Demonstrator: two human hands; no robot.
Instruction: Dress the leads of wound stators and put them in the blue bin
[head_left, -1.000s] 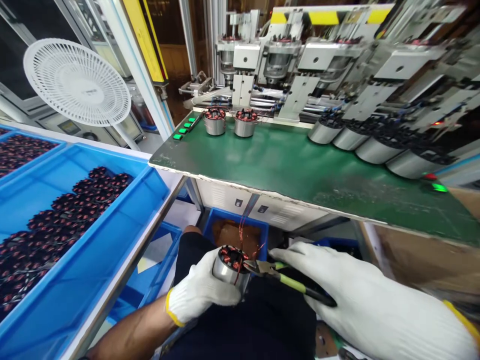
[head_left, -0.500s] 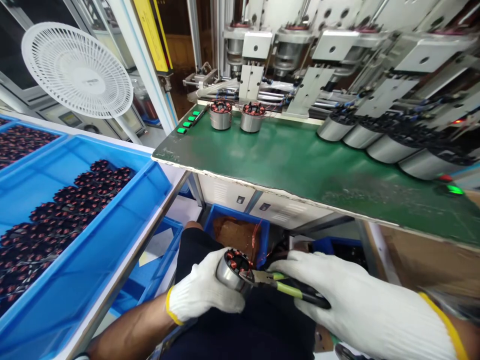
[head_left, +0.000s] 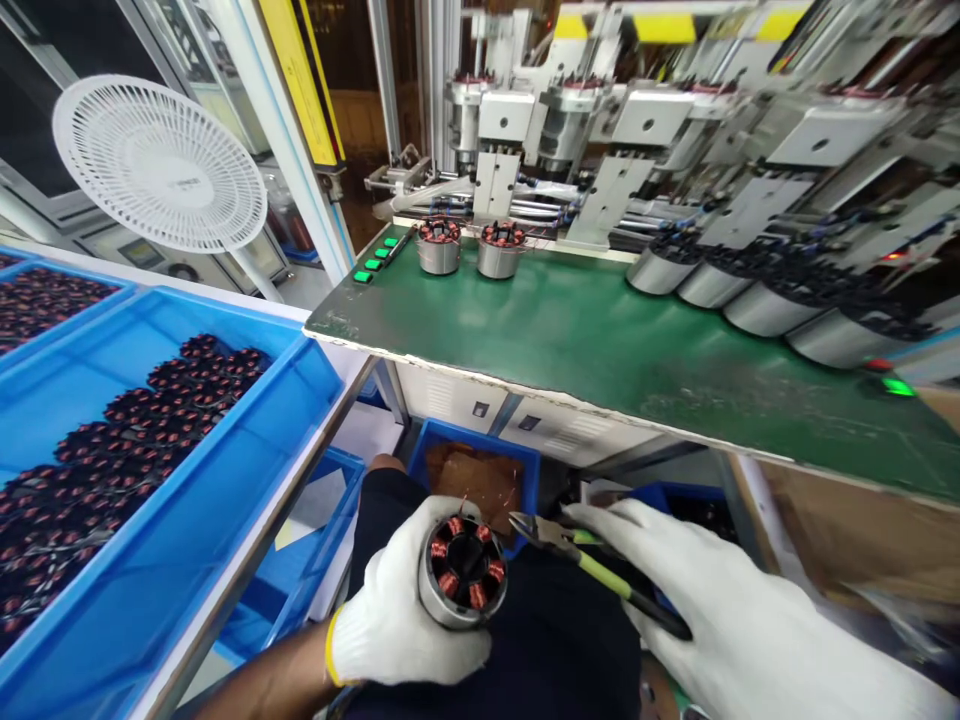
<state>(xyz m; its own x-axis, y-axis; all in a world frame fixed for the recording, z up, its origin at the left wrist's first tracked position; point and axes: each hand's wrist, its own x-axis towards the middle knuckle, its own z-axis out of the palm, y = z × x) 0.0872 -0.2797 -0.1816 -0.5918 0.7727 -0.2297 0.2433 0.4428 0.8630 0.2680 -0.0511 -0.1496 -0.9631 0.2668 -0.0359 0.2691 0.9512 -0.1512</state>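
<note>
Left fingers (head_left: pixel 454 655) are curled round the stator (head_left: pixel 449 583), likely heavy, best gripped by its shell (head_left: pixel 461 617); right fingers (head_left: pixel 604 522), round pliers (head_left: pixel 604 577).

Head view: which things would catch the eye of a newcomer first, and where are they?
A newcomer would probably first notice the copper-wound motor stator in the gloved left hand, at lower centre, and the diagonal cutters in the gloved right hand beside it. Next comes the blue bin of copper-wound cores along the left side. The white fan stands out at upper left.
</note>
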